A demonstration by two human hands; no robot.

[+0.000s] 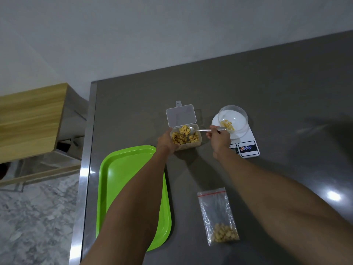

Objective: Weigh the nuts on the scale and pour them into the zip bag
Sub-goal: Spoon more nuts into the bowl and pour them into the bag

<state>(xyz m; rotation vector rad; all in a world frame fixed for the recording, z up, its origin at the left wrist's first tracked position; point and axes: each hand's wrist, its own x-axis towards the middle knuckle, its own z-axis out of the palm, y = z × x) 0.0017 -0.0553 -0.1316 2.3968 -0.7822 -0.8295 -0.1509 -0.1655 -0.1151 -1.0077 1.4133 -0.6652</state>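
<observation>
Gripping the clear container (188,139) of nuts (181,137) at its left side, your left hand (166,140) steadies it on the grey table (277,96). Your right hand (218,137) pinches the handle of a spoon (198,130), its bowl over the nuts. Just right, a glass bowl (233,119) with a few nuts sits on the white scale (248,148). Nearer you lies the zip bag (217,215), some nuts inside, beside a green tray (122,169).

Home kitchen: grey counter (248,88), marble floor (38,217)
</observation>
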